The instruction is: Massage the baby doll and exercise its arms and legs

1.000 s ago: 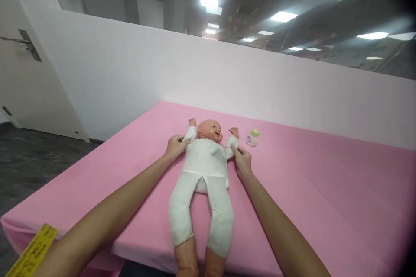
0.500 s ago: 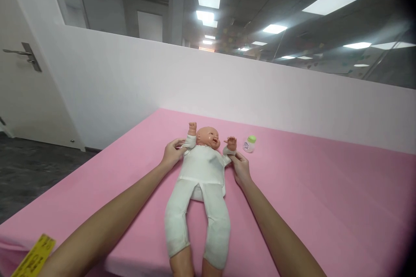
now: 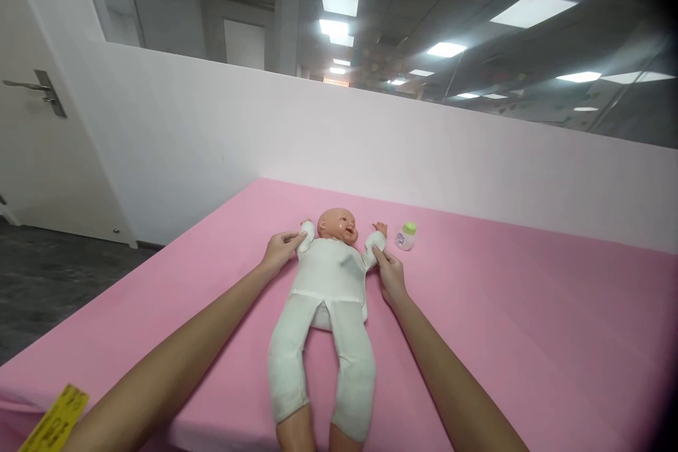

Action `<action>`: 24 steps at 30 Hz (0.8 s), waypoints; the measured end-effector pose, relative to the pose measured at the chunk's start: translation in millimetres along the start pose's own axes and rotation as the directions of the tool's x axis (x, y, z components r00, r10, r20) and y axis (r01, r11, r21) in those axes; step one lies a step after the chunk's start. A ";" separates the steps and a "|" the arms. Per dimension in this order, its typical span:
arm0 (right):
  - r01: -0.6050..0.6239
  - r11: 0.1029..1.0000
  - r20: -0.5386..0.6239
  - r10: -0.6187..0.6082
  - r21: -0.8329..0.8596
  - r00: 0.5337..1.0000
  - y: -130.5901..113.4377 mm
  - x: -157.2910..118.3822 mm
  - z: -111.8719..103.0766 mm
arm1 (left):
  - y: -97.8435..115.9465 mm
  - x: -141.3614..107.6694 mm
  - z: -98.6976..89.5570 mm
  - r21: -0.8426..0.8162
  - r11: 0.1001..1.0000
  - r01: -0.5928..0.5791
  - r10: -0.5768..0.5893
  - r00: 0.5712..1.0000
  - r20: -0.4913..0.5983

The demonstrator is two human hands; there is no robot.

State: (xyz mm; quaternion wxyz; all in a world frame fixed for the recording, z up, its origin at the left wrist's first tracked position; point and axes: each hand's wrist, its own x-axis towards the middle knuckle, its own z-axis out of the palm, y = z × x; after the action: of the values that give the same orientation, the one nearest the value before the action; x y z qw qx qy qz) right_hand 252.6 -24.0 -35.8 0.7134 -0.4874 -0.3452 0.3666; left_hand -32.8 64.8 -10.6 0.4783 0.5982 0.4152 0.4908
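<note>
A baby doll (image 3: 331,268) with a bald plastic head and a white cloth body lies face up on the pink-covered table (image 3: 477,311), its feet toward the camera. My left hand (image 3: 282,251) pinches the doll's arm at the left of the picture, close to the white cuff. On the other side my right hand (image 3: 390,274) has its fingers closed on the doll's other arm, below the cuff. Both doll arms are bent upward beside the head. A small clear bottle with a green cap (image 3: 406,236) stands just beyond my right hand.
Behind the table runs a low white wall (image 3: 371,141) with glass above it. A door with a metal handle (image 3: 50,93) is at the left, over dark floor. A yellow strip (image 3: 57,420) with printing shows at the bottom left, by my left forearm.
The doll's two hands have tipped back and down, away from the camera, and the white cuffs now hide more of them. My hands still hold the arms and have barely shifted.
</note>
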 end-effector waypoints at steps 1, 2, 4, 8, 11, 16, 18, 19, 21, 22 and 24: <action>0.002 1.000 -0.001 -0.002 0.000 1.000 0.5 0.2 -0.1 | 1.2 -0.2 -0.4 0.003 1.000 0.006 -0.006 1.000 0.010; 0.003 1.000 -0.002 -0.003 0.000 1.000 1.0 0.5 -0.3 | 2.3 -0.4 -0.8 0.005 1.000 0.011 -0.011 1.000 0.021; 0.004 1.000 0.001 -0.004 0.003 1.000 1.7 0.9 -0.7 | 4.0 -0.6 -1.7 0.002 1.000 0.022 -0.022 0.999 0.041; 0.032 0.999 0.022 -0.033 0.041 0.999 2.0 1.0 -1.7 | 6.2 -1.1 -2.4 -0.042 0.999 0.028 -0.025 0.997 0.070; 0.062 0.995 0.028 -0.064 0.078 0.998 1.4 0.8 -1.5 | 7.2 -2.0 -1.9 -0.103 0.995 -0.008 0.017 0.996 0.085; 0.048 0.993 0.114 -0.060 0.108 0.992 -2.8 -1.3 2.1 | 5.3 -2.3 -0.8 -0.179 0.978 -0.109 0.133 0.983 0.126; 0.058 0.991 0.145 -0.075 0.120 0.987 -4.6 -2.8 3.1 | 4.4 -2.5 -0.7 -0.186 0.977 -0.102 0.128 0.983 0.133; 0.057 0.991 0.147 -0.075 0.125 0.986 -5.0 -3.4 3.2 | 4.3 -2.8 -0.7 -0.191 0.977 -0.090 0.117 0.984 0.138; 0.041 0.990 0.119 -0.057 0.133 0.991 -4.5 -3.7 2.7 | 5.2 -3.8 -0.4 -0.208 0.976 -0.057 0.087 0.987 0.138; 0.032 0.990 0.099 -0.046 0.135 0.994 -3.7 -3.4 2.2 | 6.0 -4.4 -0.2 -0.217 0.976 -0.038 0.069 0.988 0.136; 0.030 0.991 0.068 -0.039 0.134 0.997 -1.3 -1.9 1.1 | 7.5 -5.5 0.2 -0.210 0.978 0.000 0.027 0.992 0.124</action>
State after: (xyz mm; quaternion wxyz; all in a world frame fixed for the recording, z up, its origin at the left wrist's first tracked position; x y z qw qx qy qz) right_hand 251.0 -25.5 -34.5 0.7378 -0.4196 -0.3535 0.3932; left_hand -33.4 58.0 -4.4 0.5607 0.5773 0.3259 0.4962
